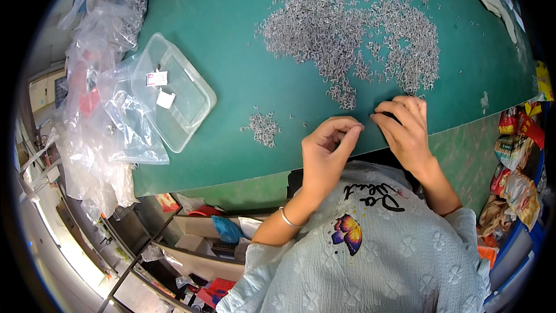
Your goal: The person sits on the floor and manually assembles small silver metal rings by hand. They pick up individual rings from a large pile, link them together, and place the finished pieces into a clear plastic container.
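By the near edge of the bench [231, 64], left hand [326, 149] and right hand [408, 130] were nearly pinched, metal pieces [313, 26] beyond; I couldn't tell either grip's contents.

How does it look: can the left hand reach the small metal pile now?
Probably yes: the small metal pile lies left of the left hand, with only green tabletop and loose pieces between.

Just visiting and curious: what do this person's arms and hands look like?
The left hand and right hand are bare, without gloves. A thin, pale bangle circles the left wrist. Loose, pale-blue sleeves end well short of the wrists.
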Motion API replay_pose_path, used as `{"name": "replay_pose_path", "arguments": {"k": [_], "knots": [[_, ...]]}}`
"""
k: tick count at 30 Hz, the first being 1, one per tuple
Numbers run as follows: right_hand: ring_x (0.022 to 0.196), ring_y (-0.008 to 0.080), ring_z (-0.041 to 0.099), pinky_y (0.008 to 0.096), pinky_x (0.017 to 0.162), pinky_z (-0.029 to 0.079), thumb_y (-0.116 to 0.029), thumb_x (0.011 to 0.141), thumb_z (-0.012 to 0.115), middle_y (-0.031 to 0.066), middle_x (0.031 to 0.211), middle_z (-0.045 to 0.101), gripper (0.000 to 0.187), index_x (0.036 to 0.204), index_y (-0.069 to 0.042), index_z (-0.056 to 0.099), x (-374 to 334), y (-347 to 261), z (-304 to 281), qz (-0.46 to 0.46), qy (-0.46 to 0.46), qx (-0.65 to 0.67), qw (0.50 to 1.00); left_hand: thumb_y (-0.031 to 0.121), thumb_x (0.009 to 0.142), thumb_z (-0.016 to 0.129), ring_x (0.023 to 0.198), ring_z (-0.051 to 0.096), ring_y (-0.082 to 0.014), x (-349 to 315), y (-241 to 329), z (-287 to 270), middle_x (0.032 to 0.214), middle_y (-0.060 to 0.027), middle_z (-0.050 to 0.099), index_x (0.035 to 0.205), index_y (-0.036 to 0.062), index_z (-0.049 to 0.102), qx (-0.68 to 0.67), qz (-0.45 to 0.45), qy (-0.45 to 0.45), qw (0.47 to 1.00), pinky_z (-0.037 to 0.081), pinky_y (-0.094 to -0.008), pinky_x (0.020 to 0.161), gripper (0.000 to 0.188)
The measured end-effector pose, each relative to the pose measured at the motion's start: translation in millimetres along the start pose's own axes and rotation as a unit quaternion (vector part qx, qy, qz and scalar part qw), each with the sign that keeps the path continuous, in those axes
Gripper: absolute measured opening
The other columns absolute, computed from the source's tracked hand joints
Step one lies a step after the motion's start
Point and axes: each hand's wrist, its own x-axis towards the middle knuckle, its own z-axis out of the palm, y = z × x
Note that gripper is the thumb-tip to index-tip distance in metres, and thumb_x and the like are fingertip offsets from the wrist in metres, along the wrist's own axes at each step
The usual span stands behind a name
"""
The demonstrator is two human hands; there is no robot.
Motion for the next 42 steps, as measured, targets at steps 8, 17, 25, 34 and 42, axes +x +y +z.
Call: {"name": "replay_pose_path", "arguments": {"k": [8,17,25,34,42], "knots": [[0.090,0.0247,0.057,0.0369,0.080,0.040,-0.001,0.073,0.075,0.0046,0.093,0.065,0.017,0.089,-0.004,0.071,-7,0,-5,0.092,0.048,0.055,0.993,0.002,0.090,0.068,0.063,0.057,-0.0094,-6,-8,-3,0.082,-0.0064,0.069,0.096,-0.0042,0.071,0.083,-0.002,0.031,0.996,0.045,-0.0228,0.058,0.009],[0.107,0.0292,0.054,0.0392,0.091,0.039,-0.009,0.080,0.074,0.0079,0.115,0.063,0.029,0.108,-0.005,0.068,-1,10,-16,0.153,0.088,-0.094,0.980,-0.002,0.084,0.072,0.051,0.044,-0.0133,8,-9,4,0.068,-0.0063,0.054,0.099,0.0000,0.069,0.379,0.227,0.049,0.896,0.037,-0.0272,0.049,0.016],[0.111,0.0284,0.056,0.0406,0.096,0.037,-0.007,0.078,0.073,0.0073,0.114,0.063,0.025,0.103,-0.005,0.069,-5,9,-4,0.085,0.053,-0.066,0.993,-0.004,0.079,0.070,0.088,0.052,-0.0273,27,3,-5,0.104,-0.0106,0.057,0.106,0.0046,0.069,0.453,0.279,0.036,0.846,0.045,-0.0360,0.080,0.029],[0.099,0.0274,0.059,0.0396,0.090,0.039,-0.003,0.075,0.076,0.0058,0.096,0.066,0.018,0.092,-0.005,0.070,-7,15,-13,0.114,0.112,-0.024,0.987,-0.003,0.077,0.074,0.089,0.055,-0.0275,32,-2,-16,0.099,-0.0115,0.057,0.094,0.0016,0.066,0.458,0.289,0.099,0.835,0.045,-0.0380,0.079,0.019],[0.105,0.0284,0.056,0.0411,0.094,0.036,-0.009,0.074,0.079,0.0039,0.108,0.064,0.019,0.090,-0.008,0.069,-4,5,-4,0.110,0.065,-0.091,0.988,-0.003,0.079,0.072,0.090,0.056,-0.0248,17,-3,0,0.100,-0.0081,0.060,0.104,0.0050,0.069,0.448,0.267,0.055,0.851,0.042,-0.0366,0.083,0.026]]}}
